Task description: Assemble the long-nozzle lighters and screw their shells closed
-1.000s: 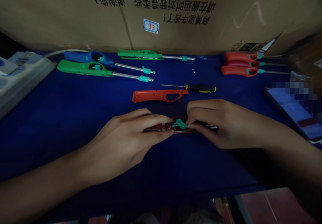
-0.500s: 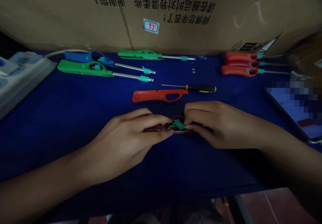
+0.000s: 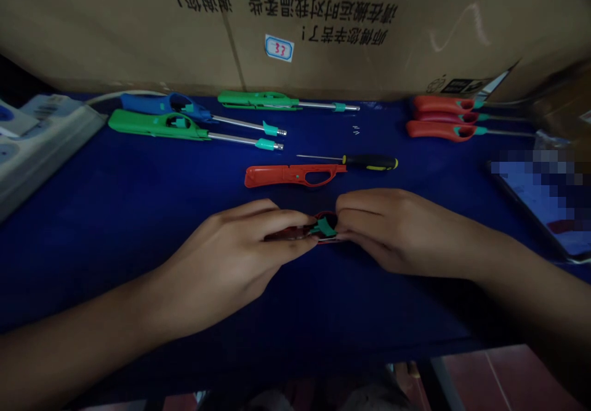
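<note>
My left hand (image 3: pixel 240 245) is closed around an opened red lighter casing (image 3: pixel 329 242), with thumb and forefinger along its two sides. Within the casing's finger loop sits a green trigger (image 3: pixel 325 227). The fingertips of my right hand (image 3: pixel 392 229) pinch together at the trigger's right edge and hide the casing's far end. Just beyond both hands lies a loose red casing half (image 3: pixel 272 176), its inner side up. Behind it rests a black and yellow screwdriver (image 3: pixel 369 162), tip to the left.
Green lighters (image 3: pixel 152 124) and a blue one (image 3: pixel 161 104) lie at the back left, several red lighters (image 3: pixel 443 130) at the back right. Small screws (image 3: pixel 356 130) lie between. A cardboard box (image 3: pixel 138 29) stands behind, a power strip (image 3: pixel 41 146) left, a phone (image 3: pixel 549 208) right.
The green trigger and my right fingertips have shifted slightly left within the casing. My left hand keeps its hold. The whole view has moved a little.
</note>
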`<state>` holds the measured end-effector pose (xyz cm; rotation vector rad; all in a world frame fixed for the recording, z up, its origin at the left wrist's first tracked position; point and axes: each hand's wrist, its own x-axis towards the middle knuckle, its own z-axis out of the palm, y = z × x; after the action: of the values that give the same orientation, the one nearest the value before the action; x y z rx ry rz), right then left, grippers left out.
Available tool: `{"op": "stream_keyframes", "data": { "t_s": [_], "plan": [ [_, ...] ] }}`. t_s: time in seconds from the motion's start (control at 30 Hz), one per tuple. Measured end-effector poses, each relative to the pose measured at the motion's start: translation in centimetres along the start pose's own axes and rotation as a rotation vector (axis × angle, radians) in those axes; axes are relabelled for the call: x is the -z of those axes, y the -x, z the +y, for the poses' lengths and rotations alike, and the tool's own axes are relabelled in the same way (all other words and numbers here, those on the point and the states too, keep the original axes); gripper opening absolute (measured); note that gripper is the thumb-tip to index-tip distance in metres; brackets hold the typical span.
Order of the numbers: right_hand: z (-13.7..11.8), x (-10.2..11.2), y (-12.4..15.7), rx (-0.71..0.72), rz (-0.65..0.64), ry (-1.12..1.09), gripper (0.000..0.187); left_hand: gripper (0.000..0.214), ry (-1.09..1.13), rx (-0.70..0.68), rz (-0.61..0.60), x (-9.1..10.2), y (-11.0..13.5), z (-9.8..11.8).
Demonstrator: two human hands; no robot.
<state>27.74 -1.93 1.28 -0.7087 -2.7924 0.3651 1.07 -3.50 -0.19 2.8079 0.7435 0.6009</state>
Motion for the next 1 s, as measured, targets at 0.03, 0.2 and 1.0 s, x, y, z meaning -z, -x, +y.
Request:
{"op": "stream_keyframes", "data": {
  "t_s": [0.03, 0.2, 1.0],
  "plan": [
    [0.1, 0.1, 0.0, -0.027, -0.007, -0.074, 0.018, 0.034, 0.004, -0.001, -0.003, 0.0, 0.0, 0.0],
    [0.8, 0.2, -0.2, -0.131, 0.018, -0.434, 0.010, 0.035, 0.018, -0.010, -0.021, 0.2, 0.0, -0.2],
    [0.2, 0.5, 0.1, -0.168, 0.027, -0.383, 0.009, 0.043, -0.052, -0.061, -0.096, 0.9, -0.4, 0.5]
  ]
}}
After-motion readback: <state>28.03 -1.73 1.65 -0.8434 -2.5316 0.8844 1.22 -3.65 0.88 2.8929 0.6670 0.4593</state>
